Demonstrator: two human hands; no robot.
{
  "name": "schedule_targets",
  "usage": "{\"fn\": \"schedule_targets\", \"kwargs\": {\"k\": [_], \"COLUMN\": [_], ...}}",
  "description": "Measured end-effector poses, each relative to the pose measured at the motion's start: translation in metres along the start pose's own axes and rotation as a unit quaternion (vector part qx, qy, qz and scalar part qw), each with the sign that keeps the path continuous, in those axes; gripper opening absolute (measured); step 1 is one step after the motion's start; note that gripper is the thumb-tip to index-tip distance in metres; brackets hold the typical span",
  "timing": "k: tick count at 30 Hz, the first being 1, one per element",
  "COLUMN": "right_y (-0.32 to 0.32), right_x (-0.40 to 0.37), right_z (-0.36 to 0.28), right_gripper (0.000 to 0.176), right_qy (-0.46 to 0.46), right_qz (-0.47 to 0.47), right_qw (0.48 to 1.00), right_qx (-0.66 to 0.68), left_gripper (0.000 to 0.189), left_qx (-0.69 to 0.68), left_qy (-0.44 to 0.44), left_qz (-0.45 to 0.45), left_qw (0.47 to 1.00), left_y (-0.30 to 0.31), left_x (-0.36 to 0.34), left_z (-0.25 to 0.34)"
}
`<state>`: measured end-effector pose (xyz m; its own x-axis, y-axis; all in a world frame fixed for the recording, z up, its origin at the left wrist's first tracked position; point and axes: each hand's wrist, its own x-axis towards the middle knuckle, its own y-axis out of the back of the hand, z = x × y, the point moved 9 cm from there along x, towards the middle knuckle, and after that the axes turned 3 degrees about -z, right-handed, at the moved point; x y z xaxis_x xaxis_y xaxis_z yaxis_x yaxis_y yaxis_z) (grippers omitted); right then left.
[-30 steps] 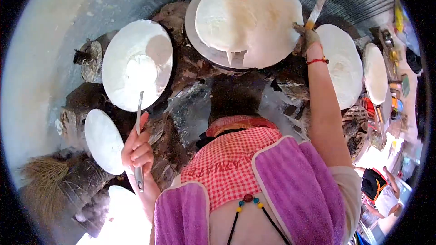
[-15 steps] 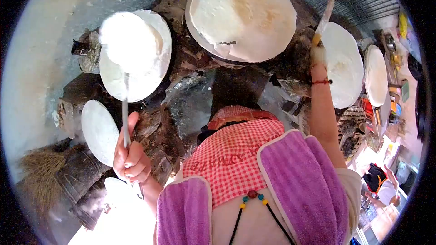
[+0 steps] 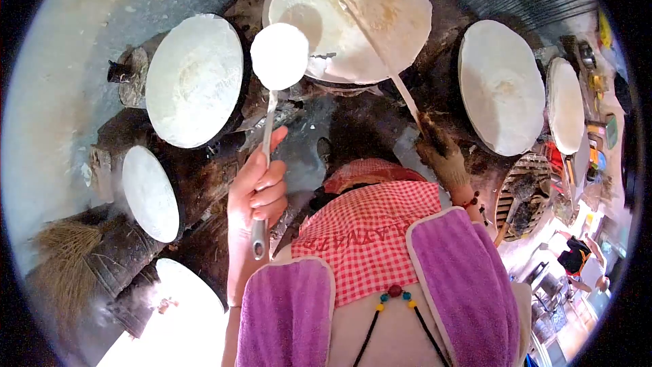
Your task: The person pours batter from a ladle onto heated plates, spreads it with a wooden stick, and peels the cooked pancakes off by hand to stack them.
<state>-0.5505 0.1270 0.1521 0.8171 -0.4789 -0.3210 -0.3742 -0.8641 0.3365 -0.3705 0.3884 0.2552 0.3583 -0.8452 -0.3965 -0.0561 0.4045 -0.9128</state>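
My left hand [image 3: 258, 190] is closed round the metal handle of a ladle [image 3: 279, 56], whose round head looks bright white. Its head is over the near left edge of a large round griddle, and a shadow falls on the pale thin sheet [image 3: 380, 27] covering that griddle. A small dark tear shows in the sheet near its front edge. My right hand [image 3: 441, 153] grips a long thin wooden stick [image 3: 380, 54]. The stick's far tip lies over the middle of the sheet; whether it touches cannot be told.
Other round griddles with white tops stand around: left [image 3: 195, 81], lower left [image 3: 151, 194], right [image 3: 502, 88] and far right [image 3: 565, 105]. A straw broom [image 3: 61, 251] lies at lower left. A slatted round basket [image 3: 523, 197] is at right. Another person [image 3: 584, 258] is far off at lower right.
The ladle has moved right, from the left griddle to the large one. My right hand has drawn back towards me, and its stick has swung left over the large griddle.
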Motion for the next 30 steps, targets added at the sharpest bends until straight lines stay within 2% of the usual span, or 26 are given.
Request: {"fn": "schedule_targets", "kwargs": {"k": [4, 6, 7, 8, 10, 12, 13, 15, 16, 18, 19, 21, 22, 24, 28, 30], "right_y": [0.006, 0.010, 0.011, 0.014, 0.020, 0.025, 0.025, 0.023, 0.023, 0.022, 0.020, 0.013, 0.013, 0.011, 0.008, 0.004], "right_x": [-0.007, -0.011, -0.013, -0.015, -0.018, -0.017, -0.016, -0.011, -0.009, -0.006, -0.006, -0.009, -0.008, -0.002, 0.014, 0.019], "right_z": [0.022, 0.023, 0.024, 0.031, 0.038, 0.032, 0.034, 0.023, 0.022, 0.026, 0.023, -0.008, -0.007, 0.012, -0.011, -0.019], "right_gripper": [0.051, 0.051, 0.052, 0.051, 0.051, 0.051, 0.051, 0.047, 0.047, 0.044, 0.044, 0.038, 0.038, 0.038, 0.035, 0.029], "right_qy": [-0.066, -0.052, -0.047, -0.071, -0.095, -0.042, -0.041, 0.026, 0.027, -0.019, -0.020, 0.130, 0.131, 0.056, 0.082, 0.095], "right_qz": [-0.029, -0.053, -0.062, -0.055, -0.049, -0.055, -0.056, -0.057, -0.057, -0.072, -0.072, -0.049, -0.046, -0.069, -0.068, -0.058], "right_qw": [0.996, 0.997, 0.995, 0.996, 0.994, 0.996, 0.997, 0.996, 0.996, 0.978, 0.978, 0.941, 0.941, 0.918, 0.929, 0.910], "right_qx": [0.058, -0.031, -0.060, -0.023, 0.018, -0.047, -0.045, -0.064, -0.063, -0.197, -0.196, -0.310, -0.308, -0.387, -0.354, -0.398], "left_gripper": [0.043, 0.041, 0.039, 0.037, 0.035, 0.034, 0.033, 0.033, 0.032, 0.032, 0.031, 0.031, 0.032, 0.032, 0.034, 0.037], "left_qx": [0.065, -0.009, -0.001, 0.041, 0.060, 0.026, -0.012, -0.038, -0.065, -0.062, -0.060, -0.086, -0.114, -0.128, -0.186, -0.208], "left_qy": [-0.024, -0.037, -0.042, -0.050, -0.080, -0.096, -0.113, -0.124, -0.135, -0.155, -0.174, -0.177, -0.179, -0.174, -0.160, -0.169], "left_qz": [-0.012, -0.028, -0.023, -0.031, 0.021, 0.021, 0.016, 0.004, -0.008, -0.014, -0.022, -0.037, -0.053, -0.068, -0.098, -0.103], "left_qw": [0.998, 0.999, 0.999, 0.997, 0.995, 0.995, 0.993, 0.992, 0.989, 0.986, 0.983, 0.980, 0.976, 0.974, 0.964, 0.958], "left_y": [-0.001, 0.002, 0.006, 0.013, 0.023, 0.032, 0.036, 0.038, 0.038, 0.042, 0.043, 0.044, 0.042, 0.041, 0.043, 0.048], "left_x": [0.041, 0.063, 0.072, 0.081, 0.093, 0.102, 0.105, 0.107, 0.107, 0.106, 0.105, 0.103, 0.102, 0.101, 0.096, 0.095], "left_z": [-0.027, -0.039, -0.045, -0.049, -0.057, -0.066, -0.068, -0.073, -0.075, -0.077, -0.076, -0.078, -0.076, -0.074, -0.069, -0.066]}}
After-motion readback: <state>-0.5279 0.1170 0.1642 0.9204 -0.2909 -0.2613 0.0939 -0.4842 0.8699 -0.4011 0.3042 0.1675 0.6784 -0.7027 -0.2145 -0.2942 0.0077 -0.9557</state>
